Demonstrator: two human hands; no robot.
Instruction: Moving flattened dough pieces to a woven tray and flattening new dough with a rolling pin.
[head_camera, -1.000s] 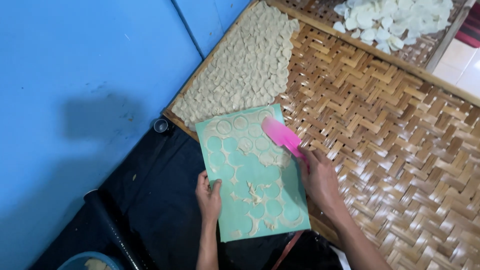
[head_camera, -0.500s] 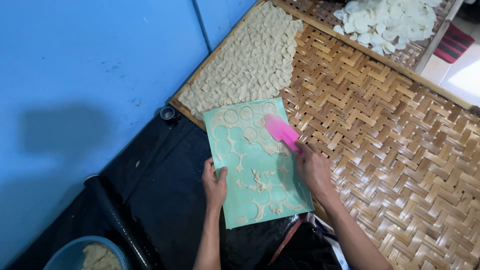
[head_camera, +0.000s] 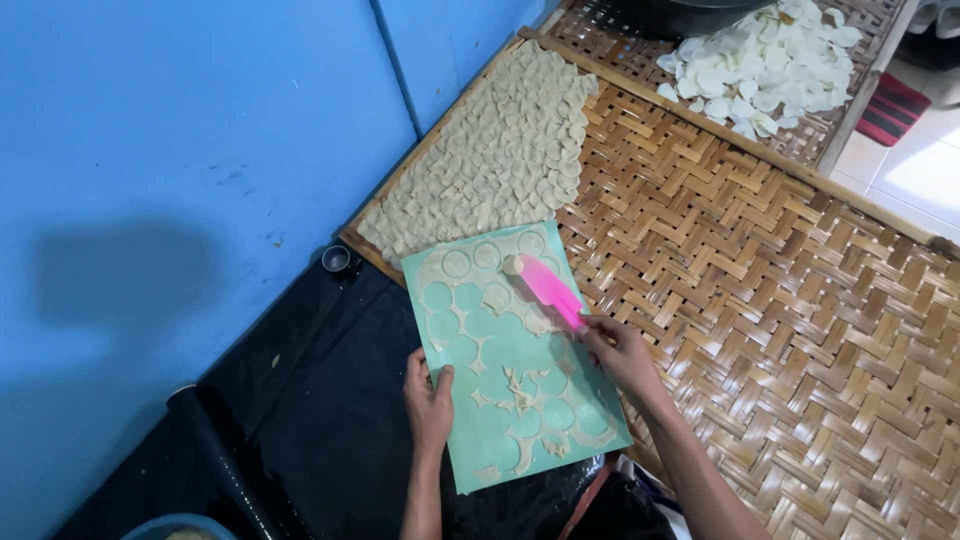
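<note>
Down at the near edge, the left hand (head_camera: 430, 400) is clamped on the lower left edge of the flat turquoise plastic mould sheet (head_camera: 515, 355), thumb over the top, pinning it flat where it lies partly on the black plastic sheeting (head_camera: 300, 400) and partly on the big woven bamboo drying tray (head_camera: 780, 330). Just beside it, the right hand (head_camera: 618, 350) has a closed grip on the handle of the pink plastic scraper (head_camera: 548, 288), blade angled up the sheet with a small round of pale dough (head_camera: 512, 264) right at its tip, near the sheet's top edge. Look at the sheet itself: most of the circles in its lower part read as bare turquoise, with thin dough scraps (head_camera: 520, 385) strung between them, while a few pale rounds near the top edge look not yet lifted, so by my reading this sheet is well over halfway cleared. Beyond it, the tray carries a dense patch of overlapping pale dough discs (head_camera: 500, 160) along its left side against the blue wall (head_camera: 180, 150), touching the sheet's top edge, while most of the tray is bare weave, so plenty of room is left to fill. Farthest off, a second woven tray (head_camera: 860, 120) holds a heap of whiter chips (head_camera: 760, 65).
</note>
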